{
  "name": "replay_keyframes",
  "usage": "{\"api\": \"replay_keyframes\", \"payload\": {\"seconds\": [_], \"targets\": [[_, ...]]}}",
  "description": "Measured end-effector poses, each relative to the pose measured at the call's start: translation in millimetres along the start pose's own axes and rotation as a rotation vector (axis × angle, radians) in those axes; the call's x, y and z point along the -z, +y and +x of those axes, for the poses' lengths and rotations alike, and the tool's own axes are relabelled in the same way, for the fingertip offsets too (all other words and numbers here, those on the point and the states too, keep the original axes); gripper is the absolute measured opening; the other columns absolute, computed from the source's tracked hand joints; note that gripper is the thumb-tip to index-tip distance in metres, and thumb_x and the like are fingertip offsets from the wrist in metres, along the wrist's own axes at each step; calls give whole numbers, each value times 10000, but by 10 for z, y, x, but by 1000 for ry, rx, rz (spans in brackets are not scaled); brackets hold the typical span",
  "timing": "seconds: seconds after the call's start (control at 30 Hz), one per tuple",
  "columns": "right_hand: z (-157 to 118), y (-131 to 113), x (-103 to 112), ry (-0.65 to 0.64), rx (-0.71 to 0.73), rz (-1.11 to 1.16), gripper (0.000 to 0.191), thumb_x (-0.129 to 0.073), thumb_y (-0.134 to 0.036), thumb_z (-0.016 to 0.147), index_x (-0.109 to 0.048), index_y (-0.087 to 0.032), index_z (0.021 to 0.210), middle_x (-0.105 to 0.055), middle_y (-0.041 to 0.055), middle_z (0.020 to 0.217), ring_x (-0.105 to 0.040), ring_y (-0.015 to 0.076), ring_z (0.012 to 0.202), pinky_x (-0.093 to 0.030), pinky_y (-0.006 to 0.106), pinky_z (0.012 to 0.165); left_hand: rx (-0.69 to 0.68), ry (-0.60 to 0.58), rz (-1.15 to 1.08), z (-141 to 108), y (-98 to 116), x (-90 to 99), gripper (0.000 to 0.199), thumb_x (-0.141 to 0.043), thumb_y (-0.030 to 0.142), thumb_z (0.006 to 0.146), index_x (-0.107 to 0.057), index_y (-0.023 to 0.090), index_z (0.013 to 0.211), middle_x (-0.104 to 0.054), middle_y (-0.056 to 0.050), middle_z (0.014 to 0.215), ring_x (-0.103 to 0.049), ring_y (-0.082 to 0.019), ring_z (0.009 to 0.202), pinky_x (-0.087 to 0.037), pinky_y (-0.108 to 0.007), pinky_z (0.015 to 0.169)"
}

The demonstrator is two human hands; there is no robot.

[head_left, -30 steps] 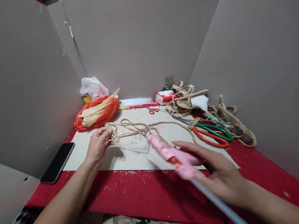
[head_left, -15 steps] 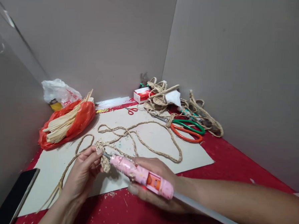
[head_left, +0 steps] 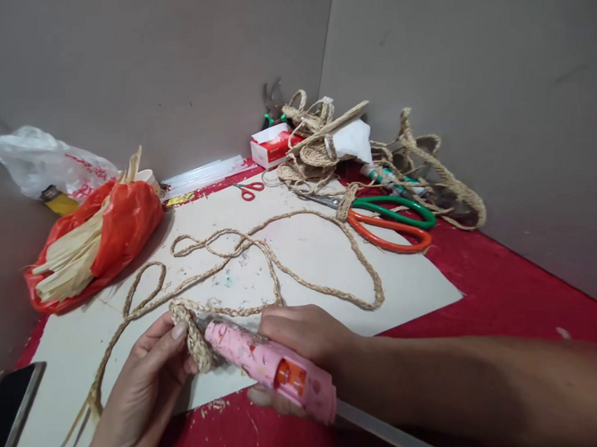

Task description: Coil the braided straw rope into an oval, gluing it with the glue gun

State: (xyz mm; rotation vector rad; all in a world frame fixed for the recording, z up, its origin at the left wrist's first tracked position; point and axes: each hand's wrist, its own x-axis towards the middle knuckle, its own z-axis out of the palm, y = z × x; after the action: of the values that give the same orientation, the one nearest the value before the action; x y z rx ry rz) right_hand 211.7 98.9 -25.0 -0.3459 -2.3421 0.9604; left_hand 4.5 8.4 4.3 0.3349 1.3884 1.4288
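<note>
Between the thumb and fingers of my left hand (head_left: 153, 369) is a small coiled piece of braided straw cord (head_left: 198, 346). My right hand (head_left: 307, 334) is wrapped round a pink glue gun (head_left: 256, 358), with a long clear glue stick (head_left: 392, 435) coming out of its back end. The gun's nozzle points left, close beside the coiled piece; whether they touch I cannot tell. From the coil a long braided cord (head_left: 325, 290) runs in loops over the white sheet (head_left: 415, 296). Part of my right fingers is hidden behind the gun.
Big scissors with green and orange handles (head_left: 390, 242) and small red scissors (head_left: 250, 193) lie farther back. Cord bundles (head_left: 314, 164), a red-white box (head_left: 268, 154) and glue sticks (head_left: 205, 175) line the wall. At left are a red bag of straw (head_left: 128, 218) and a phone (head_left: 6, 401).
The view has tilted down and come closer. The gun's nozzle has drawn slightly back along the coiled piece, and both hands keep their holds.
</note>
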Motion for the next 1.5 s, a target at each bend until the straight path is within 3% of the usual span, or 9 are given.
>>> {"api": "replay_keyframes", "payload": {"seconds": [0.13,0.33,0.57,0.97,1.17,1.33,1.5], "targets": [[-41,1,0,-95,-55,6,334,-641,-454,848,-511,-175,720,-488,-27,665,-379,84,590,-272,223,527,6,9,-45,-11,-29,6,267,-900,188,586,-752,223,804,-708,11,756,-624,-113,600,-554,-211,532],[-28,-6,-8,-56,-116,26,339,-645,-450,831,-487,-177,706,-487,-27,651,-382,82,572,-275,212,515,46,-15,-70,-4,-59,21,263,-894,155,596,-748,219,806,-715,19,744,-644,-103,601,-549,-177,537],[-1,-16,20,-159,-179,7,316,-652,-425,829,-497,-169,728,-524,-9,679,-433,89,593,-287,215,525,40,-26,-39,26,-123,71,243,-812,112,701,-738,244,891,-721,17,791,-639,-99,617,-564,-204,589],[-16,-26,-9,-164,-221,11,267,-718,-304,747,-488,-169,741,-502,-28,698,-436,74,595,-293,204,530,49,-70,10,-6,-130,18,247,-789,112,722,-712,204,939,-665,-18,828,-585,-102,640,-537,-231,618],[-16,-33,-22,-120,-187,-12,272,-708,-287,764,-472,-165,708,-428,-50,644,-351,60,554,-240,210,512,17,15,8,-60,-117,-35,263,-791,99,703,-722,212,930,-675,-25,806,-589,-114,651,-537,-230,607],[-3,-20,-15,-194,-193,21,283,-702,-291,759,-457,-165,695,-386,-63,634,-312,50,549,-217,208,505,49,-59,30,-33,-105,5,253,-773,80,715,-722,208,928,-669,-20,813,-583,-112,653,-536,-245,618],[-23,11,-49,-184,-174,9,285,-686,-303,764,-460,-162,664,-373,-63,617,-298,50,535,-215,205,488,54,-72,9,-17,-95,-1,224,-749,92,750,-715,197,945,-669,-20,830,-585,-106,664,-525,-230,615]]}}
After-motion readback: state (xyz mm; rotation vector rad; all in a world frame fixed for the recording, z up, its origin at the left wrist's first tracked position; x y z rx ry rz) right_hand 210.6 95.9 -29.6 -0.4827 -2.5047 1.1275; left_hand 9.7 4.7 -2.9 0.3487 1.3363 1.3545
